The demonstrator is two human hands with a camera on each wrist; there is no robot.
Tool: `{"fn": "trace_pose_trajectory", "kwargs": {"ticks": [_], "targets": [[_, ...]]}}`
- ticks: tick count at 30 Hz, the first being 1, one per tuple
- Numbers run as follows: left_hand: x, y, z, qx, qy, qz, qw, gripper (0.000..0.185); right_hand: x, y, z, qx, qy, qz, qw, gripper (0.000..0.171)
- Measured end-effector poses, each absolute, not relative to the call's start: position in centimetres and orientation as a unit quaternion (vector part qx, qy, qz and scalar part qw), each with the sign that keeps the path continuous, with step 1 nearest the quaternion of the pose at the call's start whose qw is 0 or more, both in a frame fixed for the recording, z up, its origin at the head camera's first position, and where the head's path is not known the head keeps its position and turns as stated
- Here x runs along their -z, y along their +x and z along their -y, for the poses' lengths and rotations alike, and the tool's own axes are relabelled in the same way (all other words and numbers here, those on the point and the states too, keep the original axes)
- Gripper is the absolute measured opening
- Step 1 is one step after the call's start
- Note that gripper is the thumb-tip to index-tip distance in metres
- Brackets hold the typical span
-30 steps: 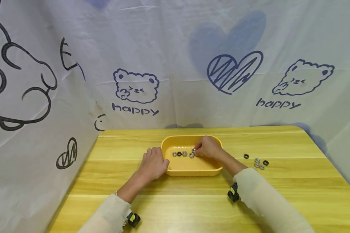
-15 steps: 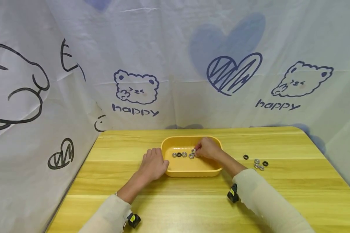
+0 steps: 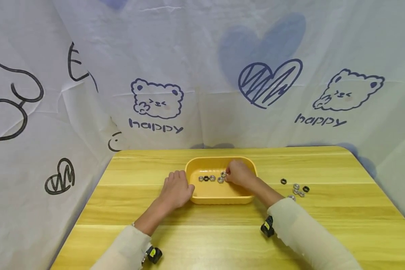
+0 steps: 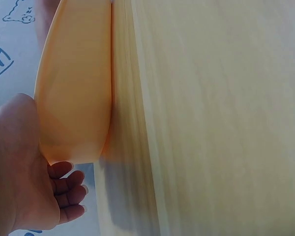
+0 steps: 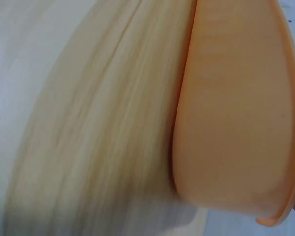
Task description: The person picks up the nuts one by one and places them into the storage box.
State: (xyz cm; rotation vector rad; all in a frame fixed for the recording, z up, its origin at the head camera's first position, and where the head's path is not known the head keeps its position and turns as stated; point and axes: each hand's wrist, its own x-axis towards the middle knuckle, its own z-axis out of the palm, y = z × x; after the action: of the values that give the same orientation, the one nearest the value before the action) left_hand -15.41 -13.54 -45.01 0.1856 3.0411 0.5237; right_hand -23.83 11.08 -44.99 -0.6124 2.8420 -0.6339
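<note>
— Tray position?
— I log the yellow tray (image 3: 222, 197) mid-table, between both hands.
— Hands?
— My left hand (image 3: 176, 190) rests relaxed against its left end; right hand (image 3: 239, 174) inside, fingertips pinching a nut (image 3: 224, 174).

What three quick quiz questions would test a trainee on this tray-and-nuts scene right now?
1. True or false: the left hand rests against the outside of the yellow tray.
2. Where do the right hand fingers work? A) inside the tray, at the row of nuts; B) on the bare table; C) at the cloth backdrop.
3. Fill in: the loose nuts outside the tray lie on the table to the person's ____.

Key: 1 true; 2 A; 3 right.
</note>
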Motion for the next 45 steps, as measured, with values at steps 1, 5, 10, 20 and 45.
{"fn": "trace_pose_trajectory", "kwargs": {"ticks": [1, 5, 10, 20, 45], "targets": [[45.0, -15.4, 13.5, -0.169, 0.06, -0.983, 0.025, 0.033, 44.9, -23.7, -11.0, 0.206, -0.207, -0.953, 0.082, 0.033], [44.9, -15.4, 13.6, -0.169, 0.062, -0.983, 0.026, 0.033, 44.6, -23.5, -10.8, 0.198, -0.206, -0.955, 0.078, 0.036], [44.9, -15.5, 13.5, -0.165, 0.062, -0.984, 0.028, 0.034, 44.4, -23.3, -11.0, 0.206, -0.195, -0.955, 0.085, 0.033], [44.8, -15.7, 13.4, -0.163, 0.054, -0.985, 0.034, 0.038, 44.1, -23.0, -11.5, 0.196, -0.2, -0.957, 0.08, 0.037], [44.8, -15.5, 13.4, -0.166, 0.057, -0.984, 0.03, 0.036, 40.1, -20.6, -15.0, 0.239, -0.227, -0.943, -0.046, 0.026]]}}
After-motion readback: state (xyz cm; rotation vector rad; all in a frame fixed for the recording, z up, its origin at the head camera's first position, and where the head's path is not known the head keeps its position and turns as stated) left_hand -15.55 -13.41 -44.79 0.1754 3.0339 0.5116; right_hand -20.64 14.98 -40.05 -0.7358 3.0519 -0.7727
